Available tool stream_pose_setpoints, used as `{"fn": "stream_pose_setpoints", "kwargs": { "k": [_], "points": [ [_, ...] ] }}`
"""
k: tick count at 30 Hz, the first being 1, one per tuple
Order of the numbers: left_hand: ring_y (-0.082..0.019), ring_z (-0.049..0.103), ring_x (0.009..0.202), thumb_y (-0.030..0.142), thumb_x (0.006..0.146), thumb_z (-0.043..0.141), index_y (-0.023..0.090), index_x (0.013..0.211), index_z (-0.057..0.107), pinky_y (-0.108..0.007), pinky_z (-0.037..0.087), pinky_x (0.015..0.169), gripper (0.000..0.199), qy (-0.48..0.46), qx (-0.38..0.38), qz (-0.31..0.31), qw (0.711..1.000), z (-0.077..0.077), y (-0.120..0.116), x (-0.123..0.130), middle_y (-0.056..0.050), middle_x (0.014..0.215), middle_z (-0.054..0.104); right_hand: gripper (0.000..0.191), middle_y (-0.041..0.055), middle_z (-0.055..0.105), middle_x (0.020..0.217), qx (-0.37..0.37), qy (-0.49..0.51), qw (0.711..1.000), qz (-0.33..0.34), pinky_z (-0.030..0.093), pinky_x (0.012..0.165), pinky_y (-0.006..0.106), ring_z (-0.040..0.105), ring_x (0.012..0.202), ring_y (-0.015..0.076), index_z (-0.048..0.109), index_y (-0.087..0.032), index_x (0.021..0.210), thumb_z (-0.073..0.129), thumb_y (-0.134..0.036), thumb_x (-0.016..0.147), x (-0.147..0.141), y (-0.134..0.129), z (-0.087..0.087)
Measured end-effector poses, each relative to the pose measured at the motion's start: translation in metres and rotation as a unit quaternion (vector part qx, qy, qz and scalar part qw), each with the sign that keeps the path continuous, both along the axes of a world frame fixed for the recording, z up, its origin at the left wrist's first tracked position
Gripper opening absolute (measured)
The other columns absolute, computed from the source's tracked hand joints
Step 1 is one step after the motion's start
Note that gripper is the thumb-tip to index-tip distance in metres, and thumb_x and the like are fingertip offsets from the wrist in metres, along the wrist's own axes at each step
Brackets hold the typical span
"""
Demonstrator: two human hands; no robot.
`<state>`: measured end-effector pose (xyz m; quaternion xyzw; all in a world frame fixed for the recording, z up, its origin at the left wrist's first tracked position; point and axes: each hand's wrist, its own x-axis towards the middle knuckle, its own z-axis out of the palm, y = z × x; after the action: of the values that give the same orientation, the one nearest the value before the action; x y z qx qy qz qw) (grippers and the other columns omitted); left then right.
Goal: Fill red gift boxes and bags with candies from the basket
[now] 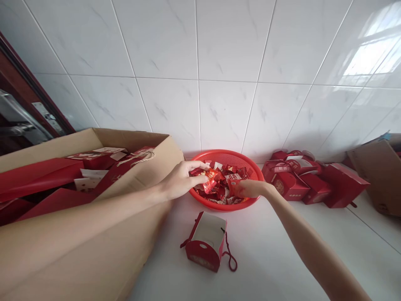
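A small dark red paper box with a cord handle (205, 244) sat at the bottom middle of the frame. Behind it, mid-frame, the left hand (179, 179) pinched a shiny red wrapped packet (212, 176) over a round red plastic basket (233, 158) of packets. The right hand (249, 188) dipped into the basket; I couldn't tell if its fingers gripped anything. The packets looked light and slippery, probably easiest to pinch by an end. White wall tiles (225, 108) stood behind.
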<state>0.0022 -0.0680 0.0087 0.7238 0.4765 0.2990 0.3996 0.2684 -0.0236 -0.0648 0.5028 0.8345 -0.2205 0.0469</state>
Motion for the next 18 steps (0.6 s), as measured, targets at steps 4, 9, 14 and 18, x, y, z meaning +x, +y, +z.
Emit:
{"fn": "stream_pose_setpoints", "kwargs": {
  "k": [4,9,14,18],
  "points": [
    [-0.025,0.066,0.101,0.039,0.074,0.070,0.020,0.104,0.072,-0.038,0.048,0.092,0.035,0.020,0.015,-0.012,1.000,-0.001,0.000,-0.002,-0.005,0.105,0.073,0.064,0.0106,0.068,0.123,0.018,-0.005,0.999,-0.037,0.050,0.078,0.032,0.065,0.106,0.0279,0.060,-0.024,0.137,0.056,-0.006,0.075,-0.002,0.004,-0.008],
    [-0.026,0.066,0.101,0.039,0.075,0.069,0.020,0.103,0.072,-0.039,0.048,0.093,0.034,0.035,0.022,-0.022,0.999,-0.001,-0.001,-0.002,-0.004,0.102,0.074,0.073,0.0106,0.067,0.121,-0.005,-0.008,0.999,-0.033,0.051,0.077,0.033,0.064,0.104,0.0297,0.058,-0.026,0.139,0.066,-0.008,0.069,-0.004,0.014,-0.013],
    [-0.027,0.066,0.103,0.038,0.075,0.069,0.021,0.103,0.072,-0.039,0.048,0.095,0.033,0.033,0.019,-0.033,0.999,-0.004,0.001,-0.003,-0.004,0.104,0.074,0.066,0.0120,0.065,0.115,-0.014,-0.029,0.999,-0.024,0.049,0.078,0.035,0.059,0.109,0.0338,0.065,-0.023,0.126,0.081,-0.023,0.062,-0.009,0.017,-0.016],
    [-0.026,0.066,0.104,0.038,0.074,0.069,0.021,0.100,0.073,-0.038,0.048,0.096,0.031,0.047,0.034,-0.038,0.998,-0.004,0.000,-0.003,-0.004,0.107,0.074,0.067,0.0128,0.065,0.114,-0.025,-0.050,0.998,-0.028,0.048,0.079,0.036,0.058,0.110,0.0348,0.065,-0.021,0.123,0.084,-0.033,0.060,-0.012,0.017,-0.013]
  ]
}}
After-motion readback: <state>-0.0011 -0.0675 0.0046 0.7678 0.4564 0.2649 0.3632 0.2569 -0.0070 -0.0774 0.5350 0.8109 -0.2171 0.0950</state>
